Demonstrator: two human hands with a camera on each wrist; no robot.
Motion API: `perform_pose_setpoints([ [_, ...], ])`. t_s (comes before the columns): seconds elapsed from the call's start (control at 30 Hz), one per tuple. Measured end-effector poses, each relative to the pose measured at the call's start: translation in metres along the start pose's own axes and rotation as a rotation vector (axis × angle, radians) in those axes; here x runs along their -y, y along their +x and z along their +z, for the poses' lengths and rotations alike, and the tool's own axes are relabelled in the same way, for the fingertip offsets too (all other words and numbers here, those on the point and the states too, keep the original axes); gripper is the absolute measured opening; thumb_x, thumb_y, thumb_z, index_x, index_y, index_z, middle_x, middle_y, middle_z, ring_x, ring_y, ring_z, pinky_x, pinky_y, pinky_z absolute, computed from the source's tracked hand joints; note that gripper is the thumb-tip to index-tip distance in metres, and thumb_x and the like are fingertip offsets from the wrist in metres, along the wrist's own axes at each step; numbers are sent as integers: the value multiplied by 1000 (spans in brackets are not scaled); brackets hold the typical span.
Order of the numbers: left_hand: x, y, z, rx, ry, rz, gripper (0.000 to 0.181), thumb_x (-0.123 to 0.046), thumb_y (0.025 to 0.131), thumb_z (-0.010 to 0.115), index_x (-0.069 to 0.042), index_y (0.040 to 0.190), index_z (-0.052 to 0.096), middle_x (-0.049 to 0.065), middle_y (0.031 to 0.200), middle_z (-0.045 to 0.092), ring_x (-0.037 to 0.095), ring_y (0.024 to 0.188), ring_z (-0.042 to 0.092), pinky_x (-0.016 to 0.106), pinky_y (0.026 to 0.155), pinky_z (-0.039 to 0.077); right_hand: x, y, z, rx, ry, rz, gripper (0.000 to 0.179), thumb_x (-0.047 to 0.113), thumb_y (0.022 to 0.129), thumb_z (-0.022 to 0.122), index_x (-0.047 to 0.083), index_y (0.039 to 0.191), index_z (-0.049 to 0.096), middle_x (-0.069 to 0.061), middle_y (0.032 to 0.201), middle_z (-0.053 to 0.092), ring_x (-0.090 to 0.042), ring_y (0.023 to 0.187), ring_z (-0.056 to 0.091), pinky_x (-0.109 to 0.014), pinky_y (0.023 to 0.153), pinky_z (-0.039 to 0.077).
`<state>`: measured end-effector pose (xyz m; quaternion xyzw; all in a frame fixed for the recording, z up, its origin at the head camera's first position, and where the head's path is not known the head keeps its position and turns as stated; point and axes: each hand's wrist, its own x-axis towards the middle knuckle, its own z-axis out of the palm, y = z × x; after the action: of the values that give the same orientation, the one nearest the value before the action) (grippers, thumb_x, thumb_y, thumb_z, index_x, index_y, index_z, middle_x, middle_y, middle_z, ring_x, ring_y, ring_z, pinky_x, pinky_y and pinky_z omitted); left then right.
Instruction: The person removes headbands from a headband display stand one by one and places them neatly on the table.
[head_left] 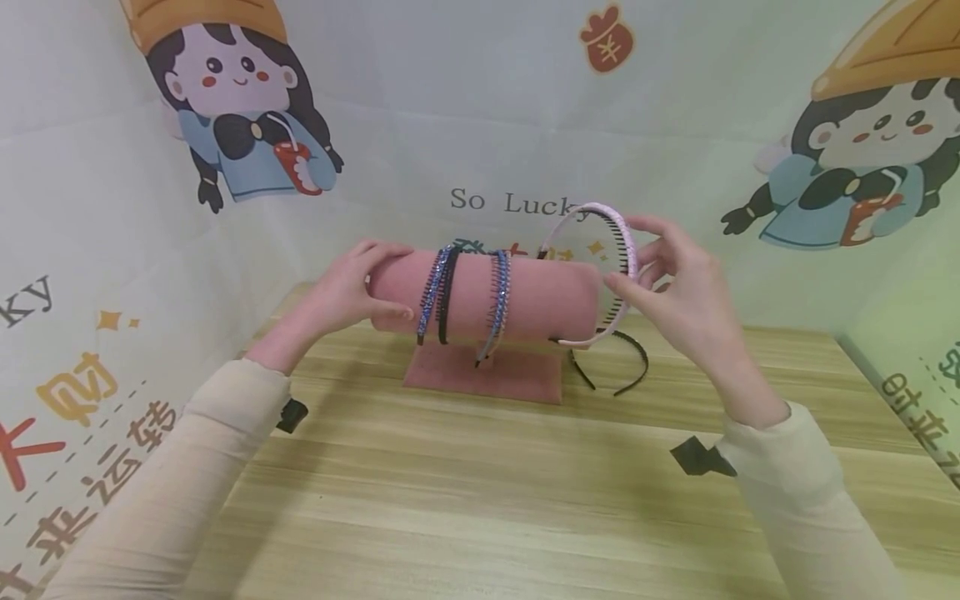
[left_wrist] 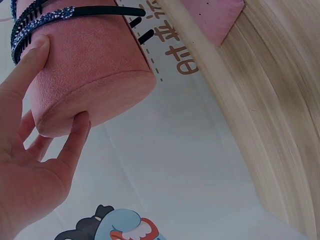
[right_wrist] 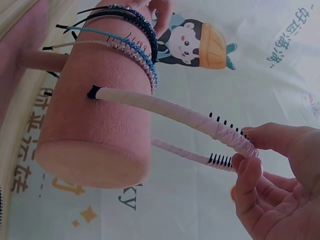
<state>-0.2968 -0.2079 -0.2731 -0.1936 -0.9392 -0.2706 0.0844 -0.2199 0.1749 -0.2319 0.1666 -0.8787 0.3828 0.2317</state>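
A pink padded roll (head_left: pixel 555 292) lies level on a stand with a flat pink base (head_left: pixel 450 371). My left hand (head_left: pixel 341 287) grips the roll's left end, with the thumb along its side and fingertips against the end face (left_wrist: pixel 105 102). Thumb and fingers of my right hand (head_left: pixel 682 292) pinch a pale pink headband (head_left: pixel 626 242) at the top of its curve. Black teeth line that headband's inside, and its two arms straddle the roll near the right end. Further left on the roll sit a blue glittery headband (head_left: pixel 430 296), a black one (head_left: pixel 445 304) and some blue and clear beaded headbands (head_left: pixel 500 292).
On the wooden table (head_left: pixel 480 492), a thin black headband (head_left: pixel 643 358) lies to the right of the base. A printed cloth (head_left: pixel 450 125) with cartoon figures hangs behind and along both sides. Dark angular pieces (head_left: pixel 699 456) show by the sleeves.
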Motion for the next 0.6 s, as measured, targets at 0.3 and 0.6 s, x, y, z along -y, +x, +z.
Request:
perform_pose_setpoints([
  [0.3,1,0,0,4,-1,2,81,-25,76,86,-19,147,45,13,147,43,36,134,44,59,111,42,-3,-5,-6,9,-26,23,60,14,86,76,18,141,52,-12,97,71,1,67,57,-15,54,54],
  [0.6,1,0,1,-2,3,14,81,-26,76,86,-19,146,45,13,147,43,35,134,44,58,111,41,-7,-7,-10,0,-50,28,58,15,87,75,18,140,53,-12,94,69,4,66,58,-14,55,54],
])
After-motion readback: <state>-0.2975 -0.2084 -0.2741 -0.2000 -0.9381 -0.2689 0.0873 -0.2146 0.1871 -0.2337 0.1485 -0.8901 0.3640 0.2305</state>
